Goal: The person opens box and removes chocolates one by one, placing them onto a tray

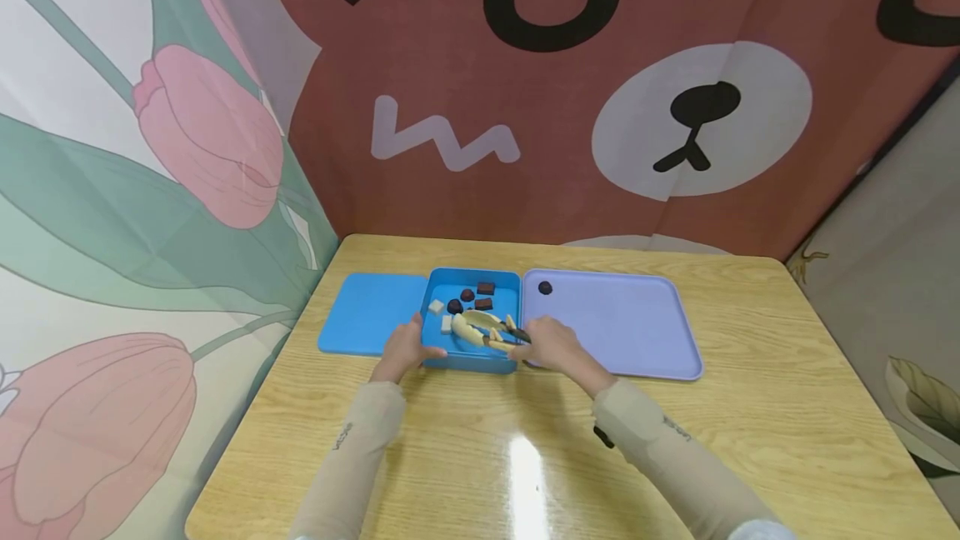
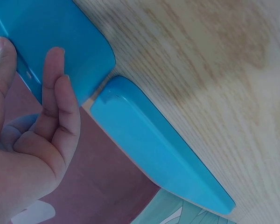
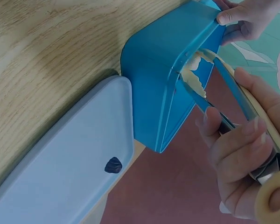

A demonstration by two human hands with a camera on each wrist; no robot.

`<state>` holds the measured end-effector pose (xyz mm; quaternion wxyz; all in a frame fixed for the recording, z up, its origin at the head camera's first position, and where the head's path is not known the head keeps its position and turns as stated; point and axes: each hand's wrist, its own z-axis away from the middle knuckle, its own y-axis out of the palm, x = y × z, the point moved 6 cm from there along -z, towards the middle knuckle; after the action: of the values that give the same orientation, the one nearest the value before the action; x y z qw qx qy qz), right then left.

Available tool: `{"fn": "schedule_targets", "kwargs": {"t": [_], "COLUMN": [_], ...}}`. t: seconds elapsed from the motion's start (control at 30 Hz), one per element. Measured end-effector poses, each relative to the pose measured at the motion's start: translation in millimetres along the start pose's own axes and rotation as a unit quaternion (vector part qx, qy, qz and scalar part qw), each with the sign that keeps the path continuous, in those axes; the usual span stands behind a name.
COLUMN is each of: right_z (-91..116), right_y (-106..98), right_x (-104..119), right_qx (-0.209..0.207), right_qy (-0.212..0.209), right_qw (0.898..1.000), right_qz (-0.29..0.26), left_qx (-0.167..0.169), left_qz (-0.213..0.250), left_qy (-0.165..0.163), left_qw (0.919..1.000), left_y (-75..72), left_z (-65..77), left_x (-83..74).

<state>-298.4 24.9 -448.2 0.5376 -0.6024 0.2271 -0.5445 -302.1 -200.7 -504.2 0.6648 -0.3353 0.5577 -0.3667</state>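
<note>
A blue box (image 1: 471, 363) holds several small pieces like chocolates: dark round ones (image 1: 454, 306), brown rectangular ones (image 1: 486, 288) and white cubes (image 1: 436, 306). My left hand (image 1: 405, 348) grips the box's near left corner, the thumb along the front wall and the fingers at the left side. In my right hand (image 3: 247, 158) is a pair of tongs (image 3: 240, 95) with cream-coloured, claw-like ends. Those ends reach down into the box, beside a white cube (image 1: 447, 324). Whether they pinch it, I cannot tell.
To the right of the box lies a lilac tray (image 1: 615, 323) with one dark round piece (image 1: 545, 287) near its far left corner. A flat blue lid (image 1: 371, 315) lies left of the box. All rest on a wooden table (image 1: 450, 457) against a printed curtain (image 1: 450, 198).
</note>
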Motion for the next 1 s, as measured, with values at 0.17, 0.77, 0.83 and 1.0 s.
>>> {"fn": "schedule_targets", "kwargs": {"t": [0.17, 0.77, 0.83, 1.0], "right_z": [2.6, 8.2, 8.6, 10.9], "right_y": [-6.3, -29.8, -32.4, -39.5], "right_x": [-5.0, -30.0, -33.2, -41.8], "right_qx": [-0.013, -0.058, -0.064, -0.082], "right_qy": [0.003, -0.004, 0.001, 0.007], "right_qw": [1.000, 0.998, 0.998, 0.997], "right_qz": [-0.007, -0.011, -0.010, -0.015], "left_qx": [0.001, -0.003, -0.004, -0.003], "left_qz": [0.001, 0.007, 0.008, 0.010], "left_qy": [-0.001, 0.007, 0.008, 0.011], "left_qw": [1.0000, 0.9999, 0.9999, 0.9999], "left_y": [0.9, -0.3, -0.4, -0.2], "left_z": [0.8, 0.9, 1.0, 0.6], "left_x": [-0.1, -0.8, -0.5, -0.3]}}
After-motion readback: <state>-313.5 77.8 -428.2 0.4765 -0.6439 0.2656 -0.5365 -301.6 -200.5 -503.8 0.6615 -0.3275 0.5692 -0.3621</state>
